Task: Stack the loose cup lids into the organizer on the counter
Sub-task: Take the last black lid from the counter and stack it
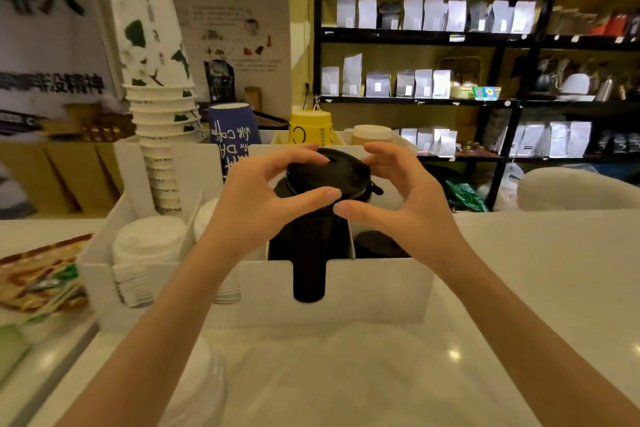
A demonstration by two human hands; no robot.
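A white cardboard organizer (346,288) stands on the counter in front of me. Its middle slot holds a tall stack of black lids (308,246). On top of that stack sits a black lid (329,172), slightly tilted. My left hand (256,198) grips the lid's left rim with thumb and fingers. My right hand (398,198) grips its right rim the same way. A slot further right holds more black lids (377,243). White lids (145,243) fill the left slots.
Stacked paper cups (162,135) rise at the organizer's back left, with blue (232,128) and yellow (310,126) cups behind it. A clear lid (197,381) lies on the white counter (519,288) at front left. Packets (38,281) lie at far left.
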